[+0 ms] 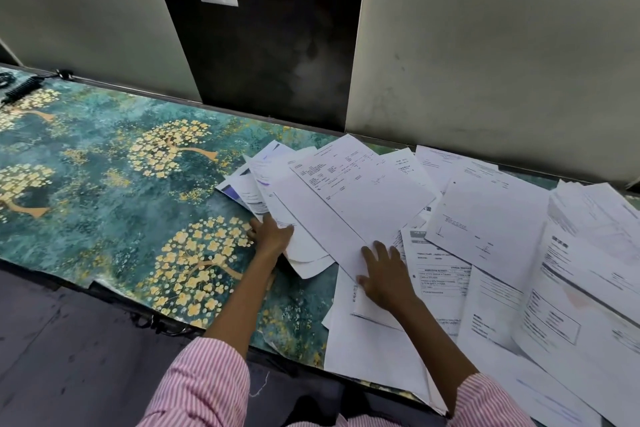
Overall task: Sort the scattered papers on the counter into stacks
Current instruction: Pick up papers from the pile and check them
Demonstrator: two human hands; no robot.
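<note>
The left hand has its grip on the lower edge of a fanned bunch of sheets, fingers tucked out of sight beneath. The right hand lies flat with fingers spread, holding nothing, pressing a large white printed sheet. Around them loose papers overlap across the right half of the table, whose covering is teal with yellow blossom trees, curling at the near edge. A thicker pile at far right seems squared, though blurred. Print is too small to read. Pink striped sleeves are cut off below.
</note>
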